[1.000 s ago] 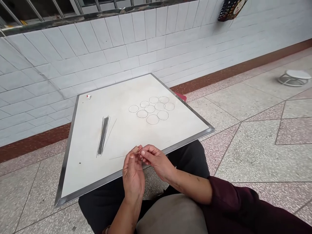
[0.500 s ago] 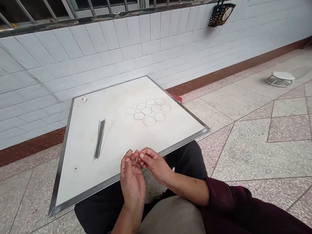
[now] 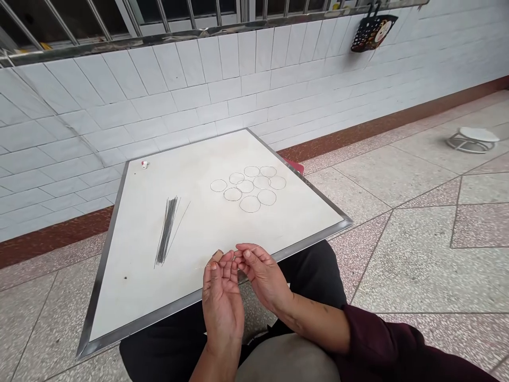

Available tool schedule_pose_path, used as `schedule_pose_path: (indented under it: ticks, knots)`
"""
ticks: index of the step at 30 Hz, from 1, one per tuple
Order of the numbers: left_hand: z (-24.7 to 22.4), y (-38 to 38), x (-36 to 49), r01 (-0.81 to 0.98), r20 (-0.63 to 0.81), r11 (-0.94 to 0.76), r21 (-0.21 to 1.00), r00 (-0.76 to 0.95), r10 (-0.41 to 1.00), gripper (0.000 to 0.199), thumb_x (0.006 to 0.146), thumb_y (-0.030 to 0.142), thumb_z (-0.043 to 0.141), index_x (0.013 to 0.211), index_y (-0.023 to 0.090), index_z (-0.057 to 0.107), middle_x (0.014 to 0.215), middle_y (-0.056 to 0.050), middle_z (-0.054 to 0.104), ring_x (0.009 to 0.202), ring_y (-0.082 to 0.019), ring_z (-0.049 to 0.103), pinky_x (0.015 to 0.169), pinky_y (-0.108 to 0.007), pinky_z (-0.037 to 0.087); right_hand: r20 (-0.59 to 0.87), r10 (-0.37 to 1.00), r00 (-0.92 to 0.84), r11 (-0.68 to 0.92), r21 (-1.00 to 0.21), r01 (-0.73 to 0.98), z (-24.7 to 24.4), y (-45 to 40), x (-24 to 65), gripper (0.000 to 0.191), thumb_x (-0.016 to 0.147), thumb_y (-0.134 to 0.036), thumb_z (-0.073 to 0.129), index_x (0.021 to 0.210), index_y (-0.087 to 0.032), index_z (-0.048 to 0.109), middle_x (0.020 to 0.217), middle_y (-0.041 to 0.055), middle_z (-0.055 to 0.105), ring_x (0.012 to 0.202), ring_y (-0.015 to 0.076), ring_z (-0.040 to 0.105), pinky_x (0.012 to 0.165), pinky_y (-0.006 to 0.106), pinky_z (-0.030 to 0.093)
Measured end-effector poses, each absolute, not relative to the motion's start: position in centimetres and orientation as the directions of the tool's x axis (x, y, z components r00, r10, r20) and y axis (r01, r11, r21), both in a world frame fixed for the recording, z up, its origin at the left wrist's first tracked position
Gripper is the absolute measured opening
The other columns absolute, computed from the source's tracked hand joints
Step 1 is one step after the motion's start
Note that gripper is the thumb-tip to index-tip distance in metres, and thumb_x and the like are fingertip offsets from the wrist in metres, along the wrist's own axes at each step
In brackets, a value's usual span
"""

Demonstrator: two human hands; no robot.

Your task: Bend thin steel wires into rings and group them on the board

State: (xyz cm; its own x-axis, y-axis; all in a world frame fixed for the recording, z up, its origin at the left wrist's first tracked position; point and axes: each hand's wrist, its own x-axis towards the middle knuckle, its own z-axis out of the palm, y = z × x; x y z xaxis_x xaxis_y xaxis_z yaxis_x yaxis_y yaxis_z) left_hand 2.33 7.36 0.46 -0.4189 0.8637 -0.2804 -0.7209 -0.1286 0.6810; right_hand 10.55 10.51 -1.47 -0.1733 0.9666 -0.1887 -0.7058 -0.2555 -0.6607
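Note:
Over the table's near edge, my left hand [image 3: 223, 297] pinches a thin wire between thumb and fingers, palm turned up. A small tan band or pad is on one of its fingers. My right hand [image 3: 263, 273] is closed on the same wire just to the right, and the fingertips of both hands nearly meet. A bundle of straight dark wires [image 3: 167, 232] lies on the white table [image 3: 199, 159], left of my hands. Several thin wire rings [image 3: 250, 204] lie flat beyond my hands, some overlapping.
A small red and white object [image 3: 145, 165] sits at the table's far left corner. Behind stands a white tiled wall [image 3: 214, 93] with a barred window. A dark patterned bag [image 3: 374, 33] hangs there. On the floor at right is a low stool [image 3: 473, 139].
The view has shifted slightly, so the table and hands appear a little lower and further right. Both hands still hold the wire, with the fingers slightly rearranged.

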Motion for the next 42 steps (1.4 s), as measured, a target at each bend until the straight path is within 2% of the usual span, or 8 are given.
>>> schedule_pose_path:
  ticks: [6, 12, 14, 18, 23, 30, 36, 42]
  knots:
    - [0.6, 7.3, 2.3, -0.723, -0.277, -0.128, 0.679, -0.413, 0.868, 0.024, 0.084, 0.034, 0.075, 0.103, 0.019, 0.073, 0.095, -0.007, 0.074, 0.097, -0.018, 0.069, 0.095, -0.034, 0.053, -0.143, 0.968, -0.206, -0.248, -0.653, -0.715, -1.5, 10.4, 10.6, 0.031, 0.077, -0.043, 0.082, 0.096, -0.019, 0.074, 0.087, 0.0017, 0.071, 0.080, 0.0117, 0.062, 0.080, 0.027, 0.049]
    - [0.7, 7.7, 1.9, -0.750, -0.321, -0.160, 0.642, -0.452, 0.832, 0.017, 0.088, 0.030, 0.070, 0.102, 0.020, 0.072, 0.096, -0.005, 0.073, 0.098, -0.016, 0.069, 0.098, -0.031, 0.052, -0.147, 0.962, -0.231, -0.268, -0.668, -0.694, -1.8, 10.6, 10.6, 0.030, 0.079, -0.044, 0.080, 0.096, -0.020, 0.074, 0.085, 0.0004, 0.070, 0.078, 0.0094, 0.060, 0.076, 0.023, 0.048]
    - [0.8, 7.8, 1.8, -0.760, -0.326, -0.170, 0.627, -0.455, 0.829, 0.016, 0.089, 0.029, 0.069, 0.103, 0.020, 0.072, 0.090, -0.003, 0.072, 0.093, -0.014, 0.069, 0.097, -0.032, 0.053, -0.140, 0.959, -0.248, -0.276, -0.670, -0.689, -2.0, 10.6, 10.6, 0.031, 0.080, -0.045, 0.079, 0.097, -0.019, 0.074, 0.085, 0.0006, 0.070, 0.079, 0.0095, 0.061, 0.077, 0.023, 0.047]
    - [0.9, 7.8, 1.4, -0.778, -0.318, -0.185, 0.600, -0.444, 0.838, 0.016, 0.090, 0.025, 0.067, 0.104, 0.018, 0.072, 0.076, 0.001, 0.066, 0.077, -0.010, 0.066, 0.091, -0.028, 0.055, -0.097, 0.954, -0.283, -0.269, -0.690, -0.672, -2.3, 10.6, 10.7, 0.031, 0.083, -0.046, 0.077, 0.099, -0.020, 0.074, 0.088, 0.0015, 0.072, 0.083, 0.0102, 0.063, 0.078, 0.023, 0.047]
    - [0.6, 7.8, 0.8, -0.784, -0.310, -0.209, 0.585, -0.454, 0.836, 0.016, 0.087, 0.020, 0.069, 0.102, 0.014, 0.073, 0.076, 0.000, 0.064, 0.072, -0.009, 0.062, 0.080, -0.021, 0.055, -0.040, 0.944, -0.329, -0.251, -0.736, -0.629, -2.6, 10.6, 10.8, 0.029, 0.087, -0.045, 0.074, 0.102, -0.021, 0.074, 0.088, 0.0018, 0.073, 0.081, 0.0099, 0.062, 0.079, 0.024, 0.046]
    - [1.0, 7.6, 0.5, -0.768, -0.237, -0.226, 0.599, -0.439, 0.867, 0.016, 0.084, 0.021, 0.072, 0.098, 0.014, 0.073, 0.068, 0.003, 0.056, 0.066, -0.009, 0.056, 0.072, -0.023, 0.055, 0.027, 0.922, -0.386, -0.219, -0.787, -0.576, -2.6, 10.5, 11.4, 0.028, 0.092, -0.044, 0.069, 0.107, -0.022, 0.074, 0.090, 0.0019, 0.070, 0.083, 0.0115, 0.062, 0.083, 0.028, 0.047]
    - [1.6, 7.0, 0.7, -0.688, -0.166, -0.173, 0.705, -0.397, 0.903, 0.013, 0.084, 0.027, 0.073, 0.093, 0.017, 0.073, 0.084, -0.001, 0.063, 0.074, -0.011, 0.058, 0.070, -0.022, 0.054, -0.006, 0.921, -0.390, -0.294, -0.667, -0.684, -1.6, 9.8, 11.7, 0.034, 0.092, -0.046, 0.067, 0.115, -0.021, 0.071, 0.088, 0.0015, 0.067, 0.089, 0.0145, 0.063, 0.092, 0.034, 0.048]
    - [1.8, 6.6, 0.7, -0.712, -0.154, -0.130, 0.690, -0.320, 0.935, 0.015, 0.086, 0.031, 0.071, 0.092, 0.018, 0.073, 0.077, -0.001, 0.063, 0.074, -0.013, 0.061, 0.075, -0.027, 0.056, -0.113, 0.935, -0.336, -0.337, -0.575, -0.745, -0.3, 9.8, 12.2, 0.038, 0.085, -0.043, 0.076, 0.114, -0.019, 0.071, 0.080, -0.0015, 0.064, 0.082, 0.0128, 0.065, 0.089, 0.032, 0.051]
